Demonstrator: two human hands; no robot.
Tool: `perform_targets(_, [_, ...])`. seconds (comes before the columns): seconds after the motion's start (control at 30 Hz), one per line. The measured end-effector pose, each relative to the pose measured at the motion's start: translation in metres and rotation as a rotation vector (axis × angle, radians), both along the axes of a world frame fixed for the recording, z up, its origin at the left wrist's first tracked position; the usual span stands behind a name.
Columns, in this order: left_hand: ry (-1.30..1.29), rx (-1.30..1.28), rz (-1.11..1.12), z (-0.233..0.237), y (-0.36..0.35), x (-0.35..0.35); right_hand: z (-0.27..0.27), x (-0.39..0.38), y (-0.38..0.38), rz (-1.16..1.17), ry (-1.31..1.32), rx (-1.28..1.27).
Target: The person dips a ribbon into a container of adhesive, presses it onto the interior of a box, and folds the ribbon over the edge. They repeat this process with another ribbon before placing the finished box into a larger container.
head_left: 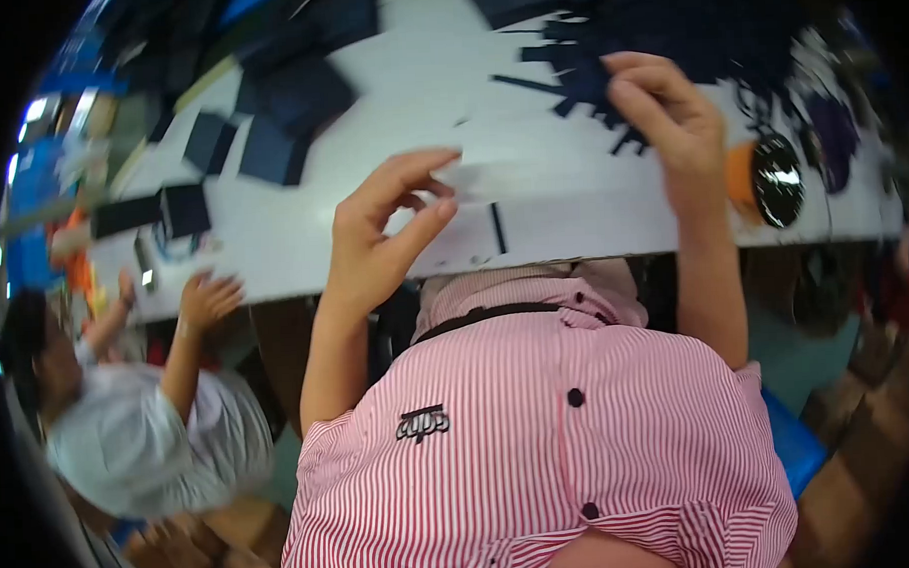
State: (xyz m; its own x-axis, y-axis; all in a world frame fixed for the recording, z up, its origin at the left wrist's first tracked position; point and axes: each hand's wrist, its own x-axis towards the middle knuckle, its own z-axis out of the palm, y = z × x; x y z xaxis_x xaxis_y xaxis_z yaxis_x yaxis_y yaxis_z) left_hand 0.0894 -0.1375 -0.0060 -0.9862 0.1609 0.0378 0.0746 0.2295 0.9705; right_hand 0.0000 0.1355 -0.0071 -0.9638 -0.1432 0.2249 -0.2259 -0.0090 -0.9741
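My left hand (397,221) is held over the near part of the white table (408,95), its fingers curved and the thumb apart from them, with nothing seen between. A short dark strip (499,228) lies on the table to the right of that hand. Farther right, my right hand (674,116) is raised in front of a heap of dark navy strips (656,27) and overlaps its near edge. Its fingers are curled, and the tips of thumb and forefinger show a small gap. No strip can be made out in it.
Dark flat panels (298,94) are spread over the table's far left. On the right stands a round orange-sided, black-faced roll (771,181), with a dark purple bundle (830,141) beside it. A co-worker (149,435) in a pale shirt works at the left, hands at the table edge.
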Motion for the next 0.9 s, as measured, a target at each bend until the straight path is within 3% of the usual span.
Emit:
perform_targets(0.1, [-0.113, 0.410, -0.065, 0.004, 0.074, -0.043, 0.000, 0.010, -0.006, -0.091, -0.045, -0.219])
perform_targets(0.2, [-0.242, 0.583, -0.183, -0.011, 0.115, -0.069, 0.001, 0.015, -0.008, -0.188, -0.104, -0.294])
perform_targets(0.3, [-0.303, 0.590, -0.383, -0.016, 0.117, -0.084, 0.005, 0.019, -0.002, -0.256, -0.230, -0.333])
perform_targets(0.43, [-0.290, 0.408, -0.379, -0.031, 0.111, -0.092, 0.010, 0.016, -0.001, -0.184, -0.291, -0.720])
perform_targets(0.57, [-0.222, 0.268, -0.360, -0.044, 0.105, -0.095, 0.014, 0.010, 0.008, 0.031, -0.242, -0.917])
perform_targets(0.67, [-0.155, 0.133, -0.385, -0.048, 0.097, -0.100, 0.026, 0.011, 0.006, -0.129, -0.247, -0.750])
perform_targets(0.77, [-0.011, -0.050, -0.437, -0.044, 0.087, -0.111, 0.026, 0.018, 0.011, -0.108, -0.139, -0.661])
perform_targets(0.9, [0.318, -0.262, -0.239, -0.028, 0.081, -0.141, 0.041, 0.033, 0.029, -0.158, -0.116, -0.542])
